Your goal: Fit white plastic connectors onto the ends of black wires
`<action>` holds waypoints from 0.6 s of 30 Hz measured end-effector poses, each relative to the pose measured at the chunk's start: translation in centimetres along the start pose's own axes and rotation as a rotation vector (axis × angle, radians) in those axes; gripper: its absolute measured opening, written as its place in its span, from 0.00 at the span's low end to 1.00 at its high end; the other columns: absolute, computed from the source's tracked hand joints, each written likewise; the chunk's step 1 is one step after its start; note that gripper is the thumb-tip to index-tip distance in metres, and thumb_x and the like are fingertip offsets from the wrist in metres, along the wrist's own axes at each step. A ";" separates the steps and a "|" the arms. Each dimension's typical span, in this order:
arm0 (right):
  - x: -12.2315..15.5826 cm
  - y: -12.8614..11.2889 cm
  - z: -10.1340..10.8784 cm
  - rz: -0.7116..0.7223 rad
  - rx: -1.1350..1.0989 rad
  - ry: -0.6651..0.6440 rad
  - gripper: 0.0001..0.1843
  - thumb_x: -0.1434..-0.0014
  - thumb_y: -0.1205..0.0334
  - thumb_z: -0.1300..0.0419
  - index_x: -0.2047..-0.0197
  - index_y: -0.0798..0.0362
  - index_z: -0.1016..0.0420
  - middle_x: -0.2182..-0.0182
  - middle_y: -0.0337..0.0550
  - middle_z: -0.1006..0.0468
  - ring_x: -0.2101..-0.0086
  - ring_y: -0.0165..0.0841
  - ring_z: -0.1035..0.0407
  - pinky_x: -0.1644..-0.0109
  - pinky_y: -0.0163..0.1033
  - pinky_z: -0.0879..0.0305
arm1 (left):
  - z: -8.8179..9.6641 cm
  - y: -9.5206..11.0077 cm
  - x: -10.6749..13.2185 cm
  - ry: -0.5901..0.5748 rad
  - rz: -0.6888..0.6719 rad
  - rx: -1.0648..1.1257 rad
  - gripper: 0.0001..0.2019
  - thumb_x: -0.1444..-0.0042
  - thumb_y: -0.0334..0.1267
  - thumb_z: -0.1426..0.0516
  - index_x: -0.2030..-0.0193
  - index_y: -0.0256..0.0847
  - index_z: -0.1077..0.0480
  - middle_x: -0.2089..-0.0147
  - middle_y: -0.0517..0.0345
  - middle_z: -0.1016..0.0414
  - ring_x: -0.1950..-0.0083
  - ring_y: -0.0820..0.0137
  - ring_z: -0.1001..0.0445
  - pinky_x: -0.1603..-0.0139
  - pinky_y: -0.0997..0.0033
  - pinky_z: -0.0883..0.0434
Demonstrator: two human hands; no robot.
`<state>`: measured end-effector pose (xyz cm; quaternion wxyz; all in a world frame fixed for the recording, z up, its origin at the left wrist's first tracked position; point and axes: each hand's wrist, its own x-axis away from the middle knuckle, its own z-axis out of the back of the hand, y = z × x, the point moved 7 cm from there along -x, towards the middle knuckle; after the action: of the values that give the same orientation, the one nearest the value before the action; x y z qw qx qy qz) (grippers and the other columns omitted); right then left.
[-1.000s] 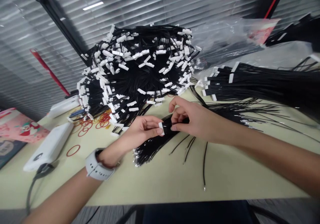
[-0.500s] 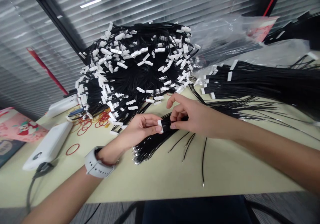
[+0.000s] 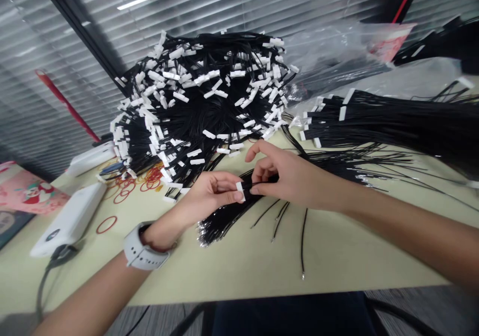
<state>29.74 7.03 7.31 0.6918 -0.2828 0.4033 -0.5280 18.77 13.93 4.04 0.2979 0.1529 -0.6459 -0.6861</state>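
Between the thumb and fingers of my left hand (image 3: 213, 193) is a small white connector (image 3: 240, 191). Just to its right, my right hand (image 3: 279, 173) pinches a thin black wire (image 3: 251, 184) close to the connector; whether its tip sits inside the housing is too small to tell. Beneath both hands lies a bundle of loose black wires (image 3: 220, 224) with shiny metal tips. A few single wires (image 3: 303, 246) stick out of it toward the table's front edge.
Behind my hands rises a big heap of black cables (image 3: 209, 111) with white connectors. More cables (image 3: 392, 121) lie at right beside plastic bags (image 3: 329, 46). Rubber bands (image 3: 107, 224), a white power strip (image 3: 71, 218) and a pink patterned item (image 3: 32, 188) are at left.
My right hand has come slightly left, closer to the white connector. My left hand keeps its hold on the connector. The whole view has shifted a little.
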 end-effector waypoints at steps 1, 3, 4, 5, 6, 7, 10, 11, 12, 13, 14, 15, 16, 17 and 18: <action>0.0 0.1 -0.1 0.000 -0.005 0.002 0.17 0.50 0.68 0.43 0.58 0.48 0.46 0.75 0.32 0.29 0.74 0.27 0.36 0.69 0.33 0.40 | 0.0 0.0 0.0 -0.003 -0.005 -0.004 0.08 0.58 0.25 0.37 0.69 0.35 0.28 0.75 0.61 0.23 0.72 0.77 0.26 0.68 0.78 0.30; -0.1 0.2 -0.4 0.003 0.001 0.013 0.17 0.50 0.68 0.44 0.58 0.48 0.45 0.75 0.32 0.29 0.74 0.27 0.36 0.70 0.33 0.41 | -0.1 0.0 0.1 -0.006 -0.028 -0.016 0.08 0.59 0.26 0.37 0.69 0.35 0.28 0.75 0.61 0.23 0.72 0.76 0.26 0.68 0.78 0.30; -0.1 0.3 -0.5 0.006 0.006 0.021 0.16 0.50 0.68 0.44 0.58 0.48 0.44 0.75 0.32 0.29 0.74 0.27 0.35 0.71 0.33 0.42 | -0.2 0.1 0.1 -0.005 -0.044 -0.026 0.08 0.59 0.26 0.37 0.70 0.35 0.28 0.75 0.61 0.24 0.72 0.75 0.26 0.68 0.77 0.30; -0.2 0.3 -0.6 0.012 0.009 0.029 0.16 0.50 0.68 0.44 0.58 0.48 0.44 0.75 0.32 0.29 0.74 0.27 0.35 0.71 0.33 0.42 | -0.2 0.2 0.1 -0.001 -0.061 -0.037 0.08 0.60 0.27 0.36 0.71 0.35 0.28 0.75 0.61 0.24 0.72 0.75 0.26 0.68 0.77 0.30; -0.2 0.3 -0.5 0.018 0.007 0.038 0.16 0.50 0.69 0.44 0.58 0.48 0.43 0.75 0.32 0.29 0.73 0.27 0.35 0.71 0.33 0.42 | -0.2 0.4 0.2 0.003 -0.077 -0.047 0.07 0.60 0.27 0.36 0.71 0.35 0.28 0.75 0.61 0.24 0.73 0.75 0.26 0.68 0.77 0.30; -0.3 0.3 -0.4 0.023 0.001 0.045 0.16 0.50 0.69 0.44 0.58 0.49 0.42 0.76 0.32 0.29 0.73 0.27 0.35 0.70 0.33 0.41 | -0.2 0.6 0.2 0.007 -0.089 -0.056 0.07 0.60 0.26 0.37 0.71 0.35 0.28 0.75 0.61 0.24 0.73 0.75 0.26 0.69 0.77 0.31; -0.7 0.4 0.2 0.009 -0.020 0.028 0.10 0.49 0.67 0.42 0.62 0.52 0.35 0.74 0.35 0.27 0.72 0.27 0.33 0.68 0.34 0.39 | -0.2 1.1 0.2 0.022 -0.118 -0.079 0.06 0.58 0.26 0.37 0.71 0.35 0.29 0.75 0.61 0.25 0.72 0.76 0.27 0.68 0.78 0.31; -0.8 0.4 0.4 -0.002 -0.011 0.017 0.06 0.48 0.65 0.42 0.65 0.53 0.32 0.74 0.36 0.26 0.72 0.27 0.33 0.68 0.34 0.39 | -0.2 1.3 0.2 0.026 -0.130 -0.091 0.06 0.57 0.27 0.38 0.70 0.35 0.29 0.75 0.61 0.25 0.72 0.77 0.27 0.68 0.78 0.31; -0.9 0.4 0.6 -0.012 0.006 0.008 0.04 0.48 0.63 0.42 0.67 0.54 0.29 0.74 0.37 0.26 0.73 0.27 0.33 0.68 0.34 0.39 | -0.1 1.5 0.2 0.032 -0.144 -0.105 0.06 0.56 0.27 0.38 0.69 0.35 0.29 0.74 0.60 0.25 0.72 0.77 0.27 0.67 0.79 0.31; -0.9 0.4 0.7 -0.019 0.033 0.004 0.05 0.47 0.61 0.42 0.70 0.54 0.28 0.74 0.38 0.25 0.73 0.27 0.33 0.69 0.34 0.40 | -0.1 1.6 0.1 0.040 -0.160 -0.118 0.06 0.55 0.27 0.38 0.68 0.35 0.29 0.74 0.60 0.25 0.71 0.77 0.27 0.67 0.79 0.31; -1.0 0.4 0.8 -0.022 0.070 0.010 0.06 0.47 0.61 0.42 0.71 0.54 0.27 0.75 0.37 0.26 0.74 0.26 0.34 0.70 0.33 0.40 | -0.1 1.7 0.1 0.047 -0.174 -0.128 0.06 0.55 0.28 0.39 0.68 0.35 0.29 0.73 0.60 0.25 0.71 0.77 0.27 0.67 0.79 0.31; -1.0 0.5 0.8 -0.020 0.113 0.022 0.07 0.46 0.62 0.42 0.72 0.54 0.26 0.76 0.37 0.26 0.75 0.26 0.35 0.71 0.33 0.41 | -0.1 1.7 0.1 0.054 -0.185 -0.133 0.05 0.54 0.28 0.39 0.68 0.34 0.29 0.73 0.60 0.25 0.71 0.77 0.28 0.67 0.79 0.32; -1.0 0.5 0.8 -0.012 0.159 0.037 0.06 0.46 0.63 0.43 0.72 0.54 0.26 0.77 0.36 0.27 0.76 0.25 0.36 0.71 0.33 0.42 | -0.1 1.7 0.1 0.061 -0.192 -0.137 0.05 0.54 0.28 0.39 0.68 0.34 0.29 0.73 0.60 0.25 0.71 0.77 0.28 0.67 0.79 0.32; -1.0 0.4 0.9 0.003 0.210 0.057 0.06 0.47 0.64 0.43 0.72 0.54 0.27 0.77 0.36 0.27 0.76 0.25 0.37 0.71 0.33 0.42 | 0.0 1.7 0.1 0.066 -0.195 -0.141 0.05 0.54 0.28 0.39 0.69 0.34 0.29 0.73 0.60 0.26 0.71 0.77 0.28 0.67 0.78 0.32; -1.0 0.2 1.1 0.027 0.269 0.081 0.05 0.47 0.64 0.42 0.73 0.54 0.27 0.77 0.36 0.28 0.76 0.25 0.37 0.71 0.33 0.42 | 0.0 1.7 0.1 0.070 -0.196 -0.143 0.05 0.54 0.28 0.39 0.69 0.34 0.29 0.73 0.59 0.26 0.71 0.76 0.28 0.67 0.78 0.32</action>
<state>30.71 8.05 7.98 0.7137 -0.1602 0.3604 -0.5789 19.06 13.89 5.70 0.2620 0.2173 -0.5664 -0.7505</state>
